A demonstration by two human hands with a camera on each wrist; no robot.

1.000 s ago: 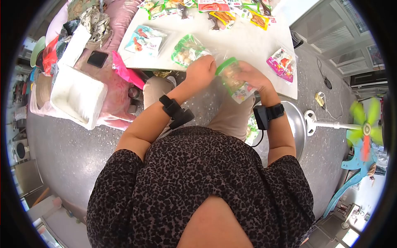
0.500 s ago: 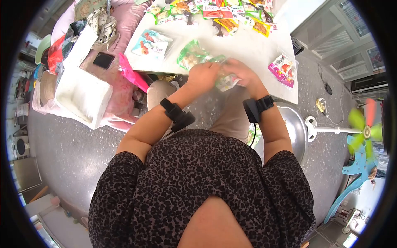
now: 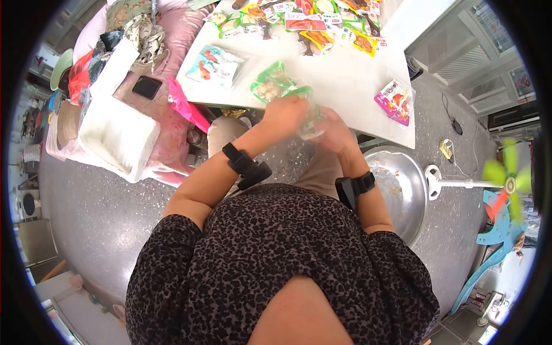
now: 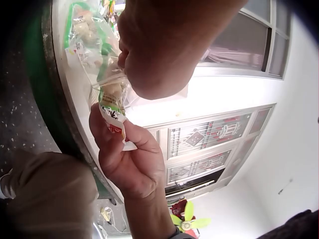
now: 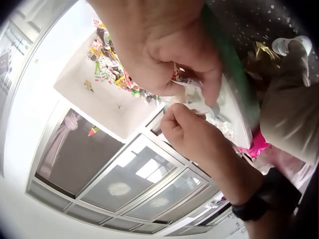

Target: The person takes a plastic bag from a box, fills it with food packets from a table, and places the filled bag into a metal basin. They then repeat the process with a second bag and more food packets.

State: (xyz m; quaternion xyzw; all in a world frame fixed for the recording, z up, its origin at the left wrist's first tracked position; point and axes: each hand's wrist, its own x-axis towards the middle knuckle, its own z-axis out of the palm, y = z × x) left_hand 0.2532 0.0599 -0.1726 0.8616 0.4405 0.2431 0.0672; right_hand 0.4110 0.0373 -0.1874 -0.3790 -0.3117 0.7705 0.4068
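Observation:
Between my hands is a clear, green-edged food packet [image 4: 112, 92] with pale brownish contents. My left hand [image 3: 286, 117] grips its upper end with curled fingers. My right hand [image 4: 130, 159] pinches its white printed lower end between thumb and fingers. In the head view the right hand is blurred, just past the table's front edge. A second green-edged clear bag [image 3: 270, 86], holding pale round pieces, lies on the white table [image 3: 339, 86] beyond my left hand. Most of the packet's upper end is hidden by the left hand.
Several colourful food packets [image 3: 305, 22] are heaped at the table's far side. A blue-white packet [image 3: 213, 66] lies left, a pink-purple one [image 3: 394, 102] right. A metal basin [image 3: 397, 192] stands at right, with a fan [image 3: 510, 184] beyond. At left is a white foam box [image 3: 118, 141].
My right hand has brought the packet from an upright hold at the right down and in against my left hand. Both hands now hold it, and the right has shifted slightly toward my body.

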